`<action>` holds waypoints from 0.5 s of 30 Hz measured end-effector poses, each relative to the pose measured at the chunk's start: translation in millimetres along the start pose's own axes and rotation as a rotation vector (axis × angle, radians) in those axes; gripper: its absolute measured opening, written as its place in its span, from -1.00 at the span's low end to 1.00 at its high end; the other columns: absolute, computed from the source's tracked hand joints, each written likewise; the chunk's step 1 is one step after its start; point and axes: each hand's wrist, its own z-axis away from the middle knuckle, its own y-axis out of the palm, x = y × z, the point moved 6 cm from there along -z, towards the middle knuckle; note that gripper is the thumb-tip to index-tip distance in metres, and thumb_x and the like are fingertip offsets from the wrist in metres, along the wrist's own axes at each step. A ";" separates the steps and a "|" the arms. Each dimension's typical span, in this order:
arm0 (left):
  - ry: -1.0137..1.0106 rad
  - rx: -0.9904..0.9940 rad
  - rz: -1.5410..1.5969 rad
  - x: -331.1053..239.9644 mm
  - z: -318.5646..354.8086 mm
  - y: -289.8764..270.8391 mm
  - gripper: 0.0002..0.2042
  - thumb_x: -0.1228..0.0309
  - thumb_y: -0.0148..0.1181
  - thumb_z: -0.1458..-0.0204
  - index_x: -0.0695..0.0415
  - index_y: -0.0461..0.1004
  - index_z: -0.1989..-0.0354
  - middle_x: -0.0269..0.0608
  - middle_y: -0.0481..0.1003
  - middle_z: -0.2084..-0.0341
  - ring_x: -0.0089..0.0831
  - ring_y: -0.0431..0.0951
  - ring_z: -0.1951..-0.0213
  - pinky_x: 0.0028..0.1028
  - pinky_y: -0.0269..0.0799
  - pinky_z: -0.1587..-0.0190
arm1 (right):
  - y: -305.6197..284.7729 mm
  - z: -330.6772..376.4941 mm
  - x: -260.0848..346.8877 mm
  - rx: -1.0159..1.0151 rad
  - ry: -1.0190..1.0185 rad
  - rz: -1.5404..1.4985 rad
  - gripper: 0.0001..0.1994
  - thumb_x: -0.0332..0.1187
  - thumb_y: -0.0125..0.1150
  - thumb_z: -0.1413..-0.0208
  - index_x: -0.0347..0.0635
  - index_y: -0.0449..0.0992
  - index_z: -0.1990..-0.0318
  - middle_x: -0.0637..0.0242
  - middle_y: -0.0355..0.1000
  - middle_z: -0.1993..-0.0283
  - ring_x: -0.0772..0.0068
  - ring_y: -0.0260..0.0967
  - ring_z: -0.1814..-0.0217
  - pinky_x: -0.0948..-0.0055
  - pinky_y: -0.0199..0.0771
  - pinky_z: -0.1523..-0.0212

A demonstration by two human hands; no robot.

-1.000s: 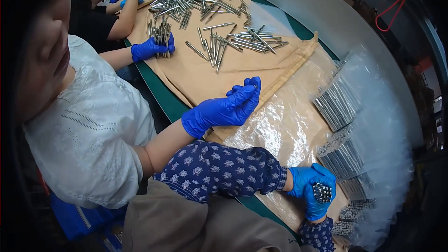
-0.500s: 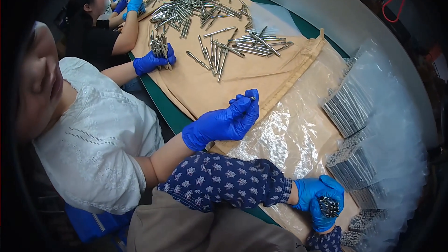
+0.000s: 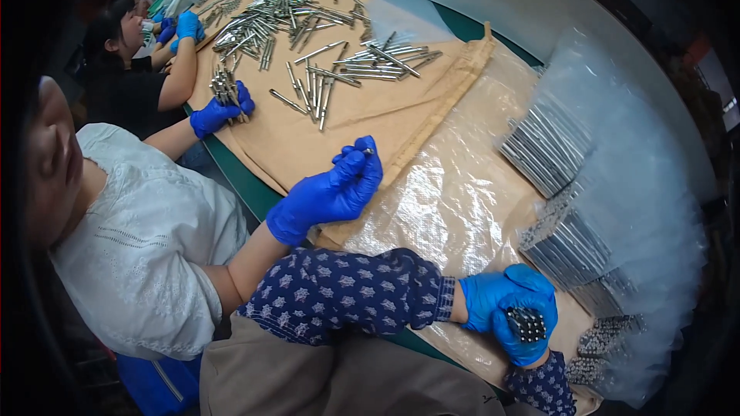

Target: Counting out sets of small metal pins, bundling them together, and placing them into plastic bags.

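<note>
Both hands (image 3: 512,316) clench a bundle of metal pins (image 3: 527,323) over the plastic-sheeted table (image 3: 455,192).

One head-worn view, looking down

We look steeply down from our head at the table (image 3: 478,27), close above our gloved hands at lower right of the frame; co-workers fill the left.

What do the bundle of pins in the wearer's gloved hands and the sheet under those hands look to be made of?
The bundle of pins looks like bare metal: grey, with shiny round ends. The sheet looks like thin clear plastic film: glossy, wrinkled, tan showing through. Both hands wear blue gloves, likely nitrile.
</note>
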 end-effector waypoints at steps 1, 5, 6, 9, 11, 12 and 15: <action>-0.042 0.054 0.125 5.2 -1.5 4.4 -0.68 0.48 0.09 0.07 0.03 0.39 0.08 -0.18 0.41 0.15 -0.29 0.42 0.10 -0.43 0.33 0.04 | 1.0 1.0 -4.2 0.010 0.052 -0.015 -0.73 -0.39 0.36 0.22 -0.14 0.46 0.30 0.12 0.38 0.06 0.12 0.32 0.01 0.27 0.30 -0.01; -0.153 0.006 0.326 3.6 -1.8 -2.2 -0.67 0.49 0.07 0.03 0.05 0.37 0.03 -0.20 0.42 0.13 -0.34 0.42 0.06 -0.40 0.33 0.01 | -1.9 -1.0 -14.5 0.004 0.097 -0.079 -0.69 -0.35 0.38 0.20 -0.14 0.45 0.26 0.10 0.37 0.01 0.13 0.31 -0.02 0.28 0.28 -0.05; -0.153 0.013 0.333 1.1 0.2 -1.4 -0.67 0.49 0.07 0.03 0.05 0.37 0.03 -0.20 0.42 0.13 -0.34 0.42 0.06 -0.40 0.33 0.01 | -1.4 -1.4 -11.7 0.028 0.073 -0.122 -0.66 -0.33 0.40 0.20 -0.14 0.45 0.22 0.08 0.35 -0.02 0.12 0.30 -0.05 0.28 0.27 -0.07; -0.147 0.027 0.288 5.3 2.9 -4.2 -0.66 0.50 0.12 0.04 0.07 0.39 0.02 -0.16 0.43 0.10 -0.32 0.44 0.06 -0.40 0.34 0.01 | -0.1 1.8 -15.1 0.057 0.046 -0.187 -0.57 -0.23 0.40 0.19 -0.15 0.44 0.13 0.04 0.30 -0.08 0.10 0.25 -0.11 0.27 0.22 -0.11; -0.248 0.092 0.284 7.9 5.6 -7.2 -0.65 0.51 0.14 0.06 0.08 0.39 0.02 -0.15 0.43 0.09 -0.31 0.44 0.05 -0.40 0.34 0.00 | -0.2 -0.4 -14.5 0.112 0.037 -0.201 -0.48 -0.18 0.40 0.18 -0.16 0.42 0.04 0.02 0.26 -0.13 0.11 0.22 -0.16 0.26 0.18 -0.15; -0.341 0.157 0.275 11.0 6.7 -4.8 -0.63 0.52 0.17 0.08 0.09 0.39 0.02 -0.15 0.42 0.08 -0.31 0.43 0.04 -0.41 0.35 0.00 | -3.9 -1.1 -16.2 0.087 0.058 -0.179 -0.48 -0.18 0.40 0.18 -0.16 0.42 0.04 0.02 0.26 -0.13 0.11 0.22 -0.16 0.26 0.18 -0.15; -0.372 0.150 0.203 7.8 12.6 -8.6 -0.67 0.53 0.14 0.05 0.11 0.40 0.04 -0.17 0.41 0.08 -0.34 0.40 0.00 -0.42 0.35 -0.01 | -1.5 -1.1 -15.9 0.113 -0.001 -0.121 -0.49 -0.21 0.39 0.17 -0.15 0.40 0.02 0.05 0.26 -0.13 0.15 0.22 -0.16 0.27 0.18 -0.16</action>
